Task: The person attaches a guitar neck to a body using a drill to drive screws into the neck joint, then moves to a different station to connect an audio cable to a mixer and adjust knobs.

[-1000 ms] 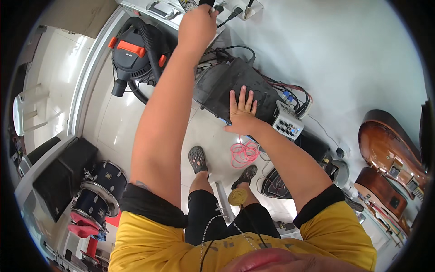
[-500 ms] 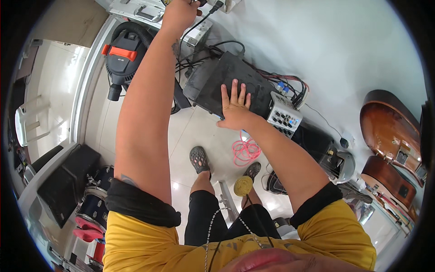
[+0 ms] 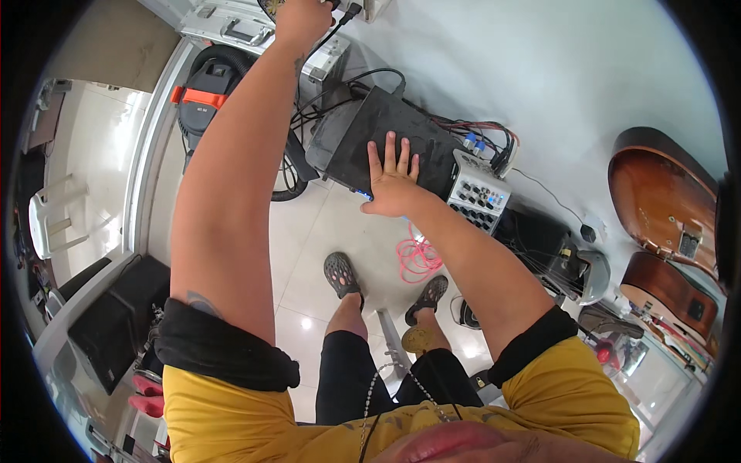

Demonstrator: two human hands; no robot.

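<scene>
My right hand (image 3: 394,185) lies with its fingers spread on top of a black box-shaped device (image 3: 367,147), its thumb at the near edge where small blue lights glow. My left hand (image 3: 305,21) reaches far forward to the top edge of the view. Its fingers are closed and mostly hidden, so what they grip cannot be made out. Right beside it is a black power plug (image 3: 351,11) on a cable, close to a white fitting (image 3: 376,8) on the wall. A dark round piece with gold pattern (image 3: 270,6) shows at that hand's left side.
A white audio mixer (image 3: 478,193) with knobs adjoins the black device, with tangled cables (image 3: 502,147) behind. Pink cord (image 3: 418,258) lies coiled on the floor. A black-and-orange vacuum cleaner (image 3: 204,96) and silver case (image 3: 231,27) stand left; guitars (image 3: 664,193) are at right.
The view has shifted slightly, so most things sit a little further left. My right hand stays flat on the black device, and my left hand stays up by the plug.
</scene>
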